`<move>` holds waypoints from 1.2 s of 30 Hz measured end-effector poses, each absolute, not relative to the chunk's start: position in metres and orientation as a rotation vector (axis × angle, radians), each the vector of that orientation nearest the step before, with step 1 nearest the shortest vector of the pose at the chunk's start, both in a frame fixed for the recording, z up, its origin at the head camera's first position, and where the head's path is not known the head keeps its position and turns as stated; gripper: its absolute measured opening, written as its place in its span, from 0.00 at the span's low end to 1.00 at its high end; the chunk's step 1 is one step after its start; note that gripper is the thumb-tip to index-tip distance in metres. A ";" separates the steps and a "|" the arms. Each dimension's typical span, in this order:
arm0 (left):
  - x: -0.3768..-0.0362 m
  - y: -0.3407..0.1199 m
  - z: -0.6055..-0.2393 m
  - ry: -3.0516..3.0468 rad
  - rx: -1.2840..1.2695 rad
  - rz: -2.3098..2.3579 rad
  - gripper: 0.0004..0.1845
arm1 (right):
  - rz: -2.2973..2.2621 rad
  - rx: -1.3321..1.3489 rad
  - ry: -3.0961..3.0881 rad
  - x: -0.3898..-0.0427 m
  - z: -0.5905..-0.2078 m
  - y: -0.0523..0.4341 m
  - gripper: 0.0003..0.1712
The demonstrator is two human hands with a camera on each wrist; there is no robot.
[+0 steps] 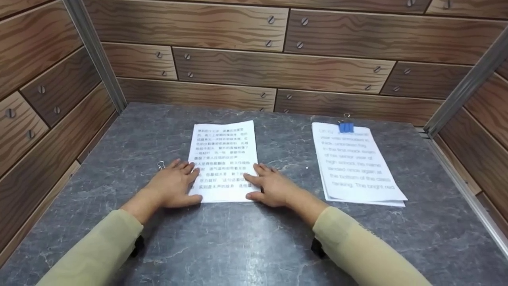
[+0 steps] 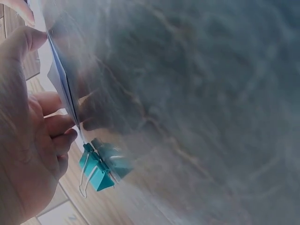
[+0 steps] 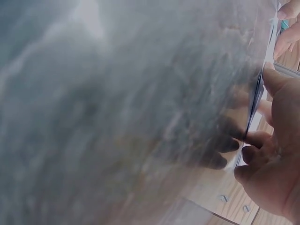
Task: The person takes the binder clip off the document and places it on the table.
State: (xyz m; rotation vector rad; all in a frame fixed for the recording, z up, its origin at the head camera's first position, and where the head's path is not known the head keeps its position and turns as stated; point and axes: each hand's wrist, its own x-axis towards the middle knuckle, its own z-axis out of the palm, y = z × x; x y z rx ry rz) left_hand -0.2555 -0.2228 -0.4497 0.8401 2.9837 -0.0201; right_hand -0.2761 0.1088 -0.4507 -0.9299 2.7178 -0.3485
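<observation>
A sheet stack of printed paper (image 1: 224, 155) lies flat in the middle of the grey marble-look table (image 1: 238, 246). My left hand (image 1: 176, 182) rests on its lower left edge with straight fingers on the sheet and the thumb along the bottom edge. My right hand (image 1: 268, 186) lies the same way on the lower right edge. In the left wrist view the paper's edge (image 2: 65, 93) runs between the thumb and fingers of the left hand (image 2: 44, 89), and a teal binder clip (image 2: 98, 166) lies just beyond the fingertips; its wire handles (image 1: 160, 165) show in the head view. In the right wrist view the right hand (image 3: 274, 140) touches the paper edge (image 3: 257, 96).
A second paper stack (image 1: 355, 163) lies on the right, held at its top by a blue binder clip (image 1: 346, 127). Wood-pattern walls (image 1: 278, 67) close the table at the back and both sides, with metal corner posts (image 1: 95, 51).
</observation>
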 end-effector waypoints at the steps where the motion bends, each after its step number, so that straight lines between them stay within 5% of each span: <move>1: -0.256 -0.222 -0.448 2.986 0.846 -0.029 0.51 | -0.369 -0.927 2.725 -0.276 -0.450 0.110 0.41; 15: -0.253 -0.186 -0.434 3.075 0.944 -0.054 0.43 | -0.548 -0.855 2.968 -0.262 -0.429 0.206 0.40; 25: -0.252 -0.063 -0.417 2.988 1.142 -0.055 0.47 | -0.440 -0.660 3.132 -0.258 -0.425 0.332 0.38; 36: -0.243 0.048 -0.427 2.860 1.330 -0.164 0.48 | -0.386 -0.501 3.121 -0.249 -0.443 0.403 0.40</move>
